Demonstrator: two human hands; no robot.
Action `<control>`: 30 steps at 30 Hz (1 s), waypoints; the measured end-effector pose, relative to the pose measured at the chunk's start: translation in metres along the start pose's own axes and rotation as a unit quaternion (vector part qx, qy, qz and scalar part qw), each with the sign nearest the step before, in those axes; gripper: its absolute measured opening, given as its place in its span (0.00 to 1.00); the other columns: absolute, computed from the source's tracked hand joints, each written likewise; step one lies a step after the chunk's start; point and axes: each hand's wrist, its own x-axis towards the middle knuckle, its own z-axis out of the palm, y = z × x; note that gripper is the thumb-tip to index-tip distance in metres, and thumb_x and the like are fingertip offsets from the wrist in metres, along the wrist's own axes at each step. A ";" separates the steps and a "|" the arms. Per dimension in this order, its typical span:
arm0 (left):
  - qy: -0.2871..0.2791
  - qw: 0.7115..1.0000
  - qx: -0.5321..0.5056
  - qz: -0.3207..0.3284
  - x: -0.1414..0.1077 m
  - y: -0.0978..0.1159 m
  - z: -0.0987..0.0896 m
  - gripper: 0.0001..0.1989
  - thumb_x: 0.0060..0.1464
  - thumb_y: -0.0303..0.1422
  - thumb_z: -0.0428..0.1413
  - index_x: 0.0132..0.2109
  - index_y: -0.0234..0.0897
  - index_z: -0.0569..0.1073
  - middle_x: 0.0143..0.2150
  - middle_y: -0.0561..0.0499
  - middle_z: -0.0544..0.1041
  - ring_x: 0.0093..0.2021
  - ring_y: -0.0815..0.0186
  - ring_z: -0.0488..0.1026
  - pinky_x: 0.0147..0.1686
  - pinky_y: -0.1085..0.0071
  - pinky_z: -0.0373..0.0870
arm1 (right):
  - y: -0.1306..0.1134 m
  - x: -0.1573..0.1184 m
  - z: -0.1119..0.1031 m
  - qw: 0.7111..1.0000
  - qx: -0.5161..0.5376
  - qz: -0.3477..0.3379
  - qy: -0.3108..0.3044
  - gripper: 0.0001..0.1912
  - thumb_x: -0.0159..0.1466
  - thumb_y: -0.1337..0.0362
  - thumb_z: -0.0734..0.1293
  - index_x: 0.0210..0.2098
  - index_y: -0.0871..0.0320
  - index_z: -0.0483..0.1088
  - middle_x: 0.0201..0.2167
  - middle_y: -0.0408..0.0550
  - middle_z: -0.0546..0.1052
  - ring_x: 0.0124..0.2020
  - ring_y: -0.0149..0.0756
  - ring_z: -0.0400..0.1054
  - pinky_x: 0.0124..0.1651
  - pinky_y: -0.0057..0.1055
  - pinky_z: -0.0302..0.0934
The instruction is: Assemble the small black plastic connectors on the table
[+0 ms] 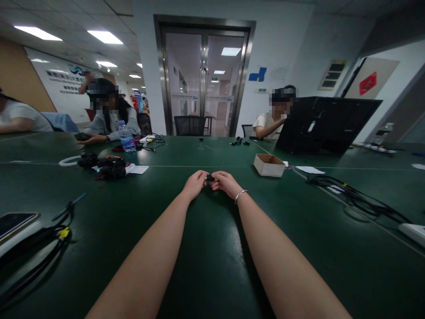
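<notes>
Both of my arms reach forward over the dark green table [206,248]. A small black object [210,177] sits between my two hands, near the middle of the view. My left hand [195,184] has its fingers pinched at the object's left end, where a small light or metallic bit shows. On the other side, my right hand [226,183] is closed on the object's right end; a silver bracelet [240,196] circles that wrist. What exactly the small object is cannot be made out.
Right of my hands stands an open cardboard box [269,166], with black cables [358,195] farther right. Several small black pieces [239,141] lie beyond. To the left are a black gear pile [108,166], a bottle [126,137] and a phone [16,223]. People sit across the table.
</notes>
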 end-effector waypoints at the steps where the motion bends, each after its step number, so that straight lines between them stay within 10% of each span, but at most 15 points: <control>1: 0.005 1.000 -0.004 -0.003 0.000 0.000 0.000 0.14 0.57 0.39 0.48 0.43 0.36 0.71 0.27 0.53 0.69 0.24 0.72 0.63 0.25 0.76 0.60 | 0.000 0.000 0.000 1.000 0.002 0.000 0.002 0.04 0.63 0.70 0.66 0.31 0.63 0.66 0.19 0.45 0.71 0.18 0.30 0.68 0.22 0.23 0.68; 30: -0.003 1.000 -0.016 0.004 0.003 -0.004 0.001 0.14 0.56 0.37 0.49 0.44 0.35 0.71 0.27 0.52 0.69 0.24 0.71 0.64 0.25 0.76 0.60 | 0.000 0.000 0.000 1.000 0.008 -0.004 -0.001 0.05 0.62 0.70 0.67 0.31 0.63 0.65 0.19 0.45 0.70 0.18 0.30 0.68 0.22 0.23 0.67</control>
